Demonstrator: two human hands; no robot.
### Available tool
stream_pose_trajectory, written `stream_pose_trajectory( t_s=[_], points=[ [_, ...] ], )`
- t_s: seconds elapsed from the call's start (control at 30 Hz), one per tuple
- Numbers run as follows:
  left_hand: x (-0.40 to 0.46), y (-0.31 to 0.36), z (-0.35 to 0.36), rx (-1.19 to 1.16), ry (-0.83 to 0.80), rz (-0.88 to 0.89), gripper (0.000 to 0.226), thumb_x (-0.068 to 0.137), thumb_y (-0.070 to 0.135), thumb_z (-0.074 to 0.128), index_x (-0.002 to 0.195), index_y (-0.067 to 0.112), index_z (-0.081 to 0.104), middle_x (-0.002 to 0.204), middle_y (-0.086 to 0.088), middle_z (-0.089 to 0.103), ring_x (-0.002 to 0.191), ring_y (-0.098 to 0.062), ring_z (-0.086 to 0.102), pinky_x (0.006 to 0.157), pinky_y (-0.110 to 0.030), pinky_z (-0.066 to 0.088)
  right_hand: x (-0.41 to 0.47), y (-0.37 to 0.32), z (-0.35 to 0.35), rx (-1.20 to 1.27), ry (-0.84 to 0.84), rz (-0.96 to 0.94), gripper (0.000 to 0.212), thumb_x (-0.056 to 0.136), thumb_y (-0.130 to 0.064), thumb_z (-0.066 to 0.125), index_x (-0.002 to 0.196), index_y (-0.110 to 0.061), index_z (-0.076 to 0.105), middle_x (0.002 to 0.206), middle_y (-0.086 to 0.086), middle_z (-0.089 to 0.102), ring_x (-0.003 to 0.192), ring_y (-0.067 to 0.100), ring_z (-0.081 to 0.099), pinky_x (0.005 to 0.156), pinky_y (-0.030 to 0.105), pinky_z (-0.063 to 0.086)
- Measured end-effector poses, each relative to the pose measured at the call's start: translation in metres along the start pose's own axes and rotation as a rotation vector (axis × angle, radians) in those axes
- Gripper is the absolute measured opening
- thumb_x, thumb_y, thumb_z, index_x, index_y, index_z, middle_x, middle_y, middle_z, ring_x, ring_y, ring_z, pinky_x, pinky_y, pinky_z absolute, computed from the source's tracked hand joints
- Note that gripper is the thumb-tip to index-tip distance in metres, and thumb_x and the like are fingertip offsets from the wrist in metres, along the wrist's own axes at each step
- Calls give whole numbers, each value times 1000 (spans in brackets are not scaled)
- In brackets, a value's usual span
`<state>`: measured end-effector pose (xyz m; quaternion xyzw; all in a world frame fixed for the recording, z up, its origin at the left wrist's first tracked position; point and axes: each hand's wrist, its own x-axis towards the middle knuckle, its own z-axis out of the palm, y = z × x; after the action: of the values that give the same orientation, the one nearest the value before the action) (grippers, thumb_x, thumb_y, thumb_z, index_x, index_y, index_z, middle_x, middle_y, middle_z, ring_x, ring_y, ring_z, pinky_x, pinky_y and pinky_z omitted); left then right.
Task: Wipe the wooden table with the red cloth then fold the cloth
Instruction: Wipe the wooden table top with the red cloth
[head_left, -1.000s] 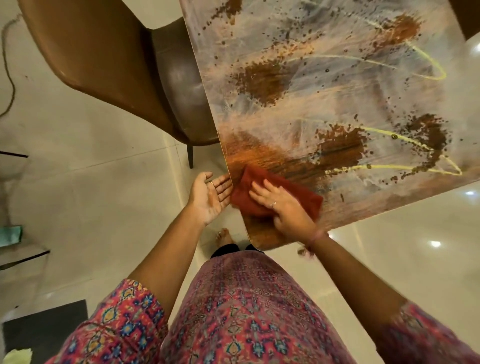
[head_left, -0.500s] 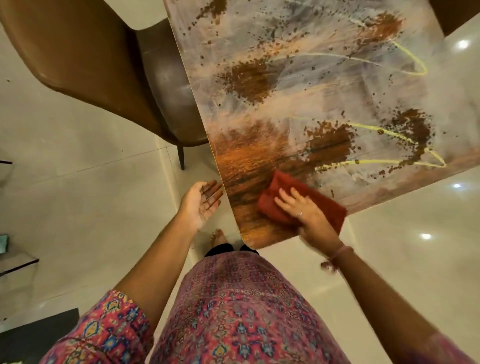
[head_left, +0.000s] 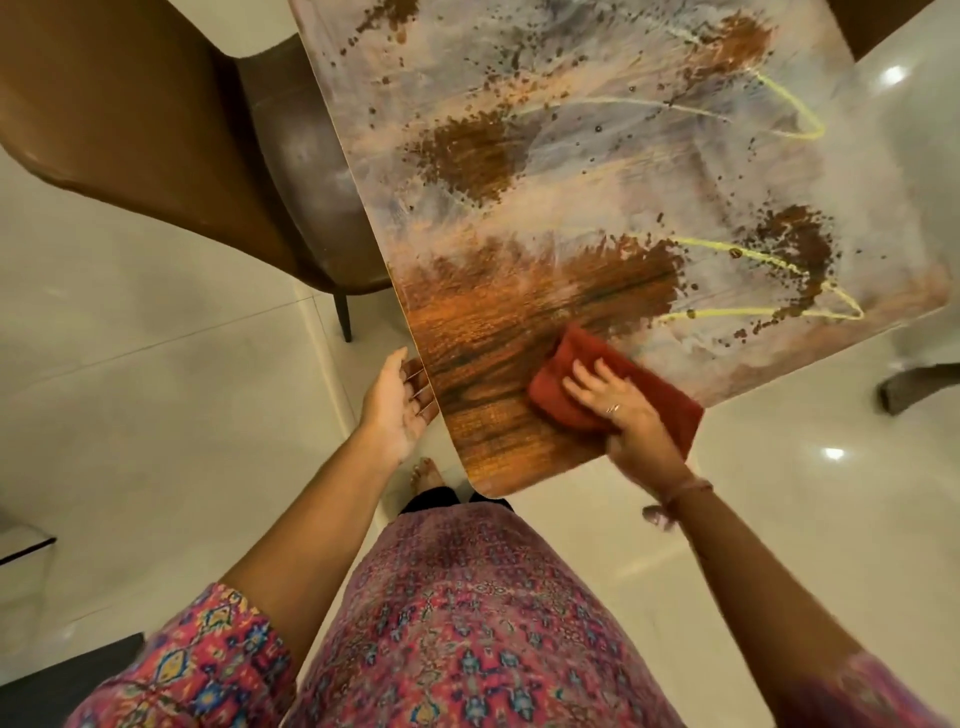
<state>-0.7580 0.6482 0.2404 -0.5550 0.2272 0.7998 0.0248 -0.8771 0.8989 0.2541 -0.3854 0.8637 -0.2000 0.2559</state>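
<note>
While the right hand (head_left: 621, 415) presses flat-fingered on the red cloth (head_left: 613, 387), cloth's long axis runs diagonally w/ the table's (head_left: 597, 182) near edge. Left hand (head_left: 397, 402) open, fingertips touching the left edge nr the corner.

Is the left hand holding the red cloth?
No, the left hand is open beside the table edge; the right hand presses the red cloth.

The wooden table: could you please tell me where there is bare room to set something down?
The wooden table is bare from the chair side across to its far right edge, beyond the red cloth. It is crowded only at the near edge, where the right hand presses the cloth and the left hand waits beside the near-left edge.
</note>
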Motion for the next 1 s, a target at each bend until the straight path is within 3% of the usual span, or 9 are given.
stream_pose_trajectory(
  t_s=[0.17,0.23,0.33,0.4,0.5,0.63,0.83,0.9,1.0],
  points=[
    [-5,-4,5,49,34,74,27,96,40,49,104,19,66,92,0,68,86,-16,63,70,-28,51,108,-20,-27,-61,224,373,83,72,11,47,148,-17,29,158,5,17,146,30,9,116,50,17],
    [-6,-6,7,52,63,88,26,96,39,50,105,19,65,92,0,68,87,-16,63,71,-28,51,111,-52,1,-100,173,235,84,72,9,48,149,-18,26,159,3,15,146,29,10,116,48,18],
    [-6,-6,9,36,88,96,27,96,36,51,109,18,65,93,-1,69,85,-16,63,70,-27,52,45,-69,51,-151,-52,-183,86,70,10,44,148,-21,28,158,-2,20,146,23,10,115,43,13],
    [-6,-5,8,40,92,113,23,96,32,51,103,18,67,90,0,70,82,-15,64,69,-27,52,4,-43,41,-101,-76,-239,87,66,10,42,146,-23,34,155,-7,22,143,16,12,114,42,15],
    [-5,-3,5,61,188,176,16,96,27,52,95,16,65,83,2,69,77,-12,64,66,-24,51,11,2,-4,-50,65,4,86,60,18,43,139,-17,46,150,0,33,143,27,22,113,53,23],
    [-1,-3,4,52,363,330,8,94,22,53,99,18,58,82,2,59,71,-10,55,60,-22,45,77,-8,-23,-46,268,443,83,72,12,45,148,-19,31,158,5,19,146,30,11,115,51,20],
    [-8,-4,8,137,479,608,12,95,17,50,105,18,56,84,11,56,70,0,53,57,-10,45,-28,-18,37,-165,2,-179,81,70,11,44,144,-22,38,153,-2,29,143,27,21,110,44,22],
    [-10,1,7,160,487,656,13,96,14,48,105,16,57,83,12,56,68,1,53,54,-6,44,-38,23,8,-155,87,-69,82,66,19,44,139,-18,46,149,1,35,140,27,23,112,50,26],
    [-15,3,6,179,483,687,17,96,14,48,109,15,59,87,12,58,71,0,55,56,-5,45,-6,67,-43,-74,262,320,83,65,24,42,140,-10,42,151,15,33,143,39,20,114,56,21]
  ],
)
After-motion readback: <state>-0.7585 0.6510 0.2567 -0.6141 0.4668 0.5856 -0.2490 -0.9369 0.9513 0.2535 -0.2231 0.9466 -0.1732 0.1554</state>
